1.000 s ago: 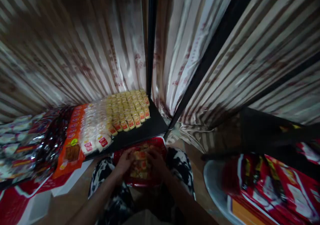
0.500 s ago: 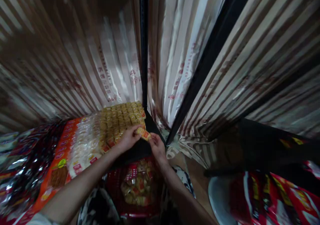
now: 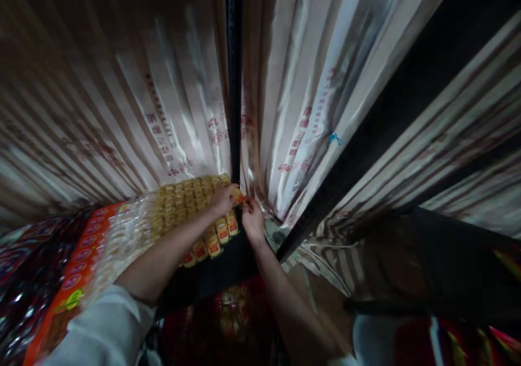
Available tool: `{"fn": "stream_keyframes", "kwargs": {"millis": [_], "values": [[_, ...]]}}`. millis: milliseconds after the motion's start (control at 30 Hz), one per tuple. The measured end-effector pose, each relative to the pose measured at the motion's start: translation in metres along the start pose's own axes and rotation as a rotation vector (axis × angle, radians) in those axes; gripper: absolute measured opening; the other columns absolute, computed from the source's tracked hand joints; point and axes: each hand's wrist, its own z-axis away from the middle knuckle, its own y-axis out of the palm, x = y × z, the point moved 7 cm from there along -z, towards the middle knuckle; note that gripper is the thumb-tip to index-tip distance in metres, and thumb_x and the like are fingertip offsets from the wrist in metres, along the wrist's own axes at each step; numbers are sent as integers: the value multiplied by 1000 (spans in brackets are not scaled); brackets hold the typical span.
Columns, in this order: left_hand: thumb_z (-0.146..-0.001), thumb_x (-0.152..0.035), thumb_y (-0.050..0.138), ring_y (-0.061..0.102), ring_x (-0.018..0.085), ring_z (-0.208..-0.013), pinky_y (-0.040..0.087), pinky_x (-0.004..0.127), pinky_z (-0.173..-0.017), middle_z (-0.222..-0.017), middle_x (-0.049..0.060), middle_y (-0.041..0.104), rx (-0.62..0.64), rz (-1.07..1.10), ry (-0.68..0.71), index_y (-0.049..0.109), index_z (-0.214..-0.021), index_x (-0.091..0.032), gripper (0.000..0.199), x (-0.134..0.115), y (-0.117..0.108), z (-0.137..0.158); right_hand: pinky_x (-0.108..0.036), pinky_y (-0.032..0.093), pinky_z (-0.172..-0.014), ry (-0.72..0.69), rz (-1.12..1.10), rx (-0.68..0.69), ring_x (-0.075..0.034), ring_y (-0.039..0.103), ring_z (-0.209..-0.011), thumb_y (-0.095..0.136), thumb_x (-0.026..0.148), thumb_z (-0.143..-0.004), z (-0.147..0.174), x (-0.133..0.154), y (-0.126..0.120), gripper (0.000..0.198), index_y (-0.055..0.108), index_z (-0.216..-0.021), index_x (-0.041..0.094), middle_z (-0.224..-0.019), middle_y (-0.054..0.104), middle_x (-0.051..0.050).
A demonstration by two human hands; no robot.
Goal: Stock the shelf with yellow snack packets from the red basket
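A small yellow snack packet with a red label (image 3: 239,195) is pinched between my two hands at the back right corner of the shelf. My left hand (image 3: 223,199) grips its left end, and the fingertips of my right hand (image 3: 252,218) close on its right end. Just below and left of them, neat rows of like yellow packets (image 3: 179,206) cover the shelf, with red labels showing on the front ones. The dark shelf edge (image 3: 215,273) runs in front of these rows. Beneath it, a red basket (image 3: 175,333) with more yellow packets stands in shadow.
White packets (image 3: 122,235), an orange bag (image 3: 73,268) and dark shiny packs (image 3: 28,279) lie to the left. Black posts (image 3: 234,83) and pleated printed curtains (image 3: 183,100) rise behind. At the lower right are a pale tub (image 3: 370,333) and red packs (image 3: 451,339).
Both hands have moved up and away with the packet, toward the post at the shelf's back corner. The view has tilted, so the basket sits lower and the front packets show more.
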Motion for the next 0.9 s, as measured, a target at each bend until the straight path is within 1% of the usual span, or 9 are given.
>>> {"fn": "stream_keyframes", "kwargs": {"millis": [67,167,300,400,533,633,733,800,900], "values": [[-75,-3,46,53,21,-108,41,34,-97,-118,12,57,13,-6,0,55,-120,-13,47,6,8,-4,-37,38,-99,52,-2,28,-24,54,-109,40,24,-79,-3,-10,7,43,59,-114,8,-115,61,-15],[-76,-5,47,53,21,-106,41,34,-96,-118,11,58,67,-111,25,56,-121,-15,47,12,16,-7,-36,37,-99,124,-6,51,-23,54,-111,41,27,-80,-5,-24,14,43,60,-114,10,-118,61,-14],[-77,-10,51,49,25,-108,39,36,-96,-109,11,61,118,-245,75,61,-115,-16,40,10,17,-9,-35,40,-96,180,-32,106,-22,58,-105,40,34,-81,-3,-37,24,41,63,-109,14,-111,66,-10],[-77,-12,51,48,28,-105,38,38,-93,-103,14,61,117,-274,96,64,-112,-13,36,7,16,-10,-35,40,-96,162,-59,143,-22,58,-103,36,37,-84,-3,-42,30,43,64,-106,14,-108,66,-11],[-77,-9,48,46,30,-105,38,39,-92,-103,16,59,89,-290,94,62,-115,-12,41,5,17,-11,-34,36,-101,113,-47,59,-21,53,-113,38,36,-83,-4,-42,26,42,62,-111,15,-118,62,-10],[-78,-9,47,46,28,-104,37,38,-93,-103,15,60,85,-237,102,62,-114,-14,40,7,21,-13,-34,35,-102,108,-68,51,-20,51,-116,37,37,-84,-5,-42,24,44,60,-115,16,-122,60,-9],[-78,-13,51,48,26,-103,36,37,-94,-100,13,62,112,-184,121,67,-103,-14,30,9,24,-16,-36,37,-100,126,-68,77,-22,54,-112,36,41,-85,-5,-43,25,46,62,-112,15,-118,62,-10],[-79,-13,49,49,25,-99,37,37,-93,-95,12,63,124,-161,123,70,-93,-14,25,11,25,-18,-36,38,-99,132,-75,99,-23,56,-110,35,43,-86,-5,-43,27,48,64,-110,14,-115,64,-11],[-78,-11,47,50,22,-96,38,35,-91,-91,10,63,128,-116,125,70,-78,-17,24,11,24,-19,-35,41,-96,151,-109,122,-23,58,-107,34,47,-87,-5,-47,30,49,65,-108,16,-110,67,-10]]}}
